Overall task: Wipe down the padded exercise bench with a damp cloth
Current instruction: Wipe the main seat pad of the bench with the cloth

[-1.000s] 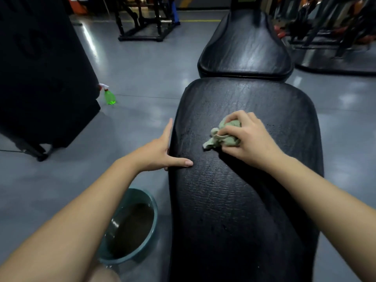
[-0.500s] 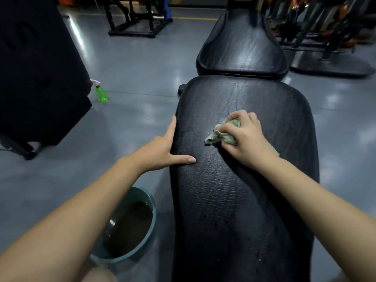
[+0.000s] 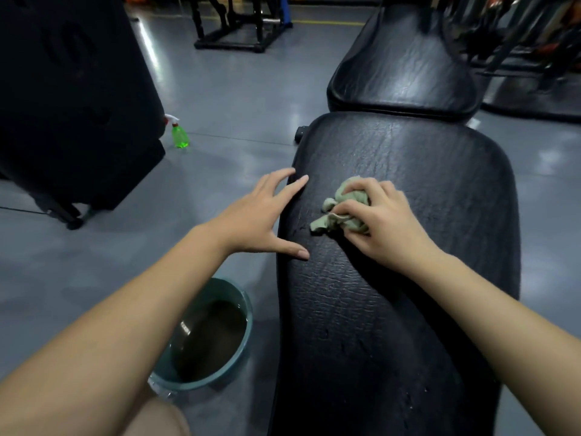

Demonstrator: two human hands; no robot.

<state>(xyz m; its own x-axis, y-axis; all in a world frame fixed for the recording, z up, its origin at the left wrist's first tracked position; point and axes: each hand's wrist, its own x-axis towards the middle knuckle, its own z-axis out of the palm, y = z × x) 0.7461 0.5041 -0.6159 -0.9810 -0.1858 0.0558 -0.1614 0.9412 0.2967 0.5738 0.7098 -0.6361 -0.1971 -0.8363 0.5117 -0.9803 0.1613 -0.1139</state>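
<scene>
right fingers (image 3: pixel 374 187): curled tight, bunching the cloth (image 3: pixel 336 221) onto the pad
cloth: soft, limp, light, so a wadded grip looks best
left hand (image 3: pixel 251 218): fingers spread, braced on the left edge of the bench (image 3: pixel 424 171)
bench: cracked vinyl, firm, probably slick when wet

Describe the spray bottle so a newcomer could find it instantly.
From the black padded bench, look left across the grey floor to the bulky black machine. At its base stands the small spray bottle. Bright green with a white trigger, it differs from the dull teal basin.
</scene>
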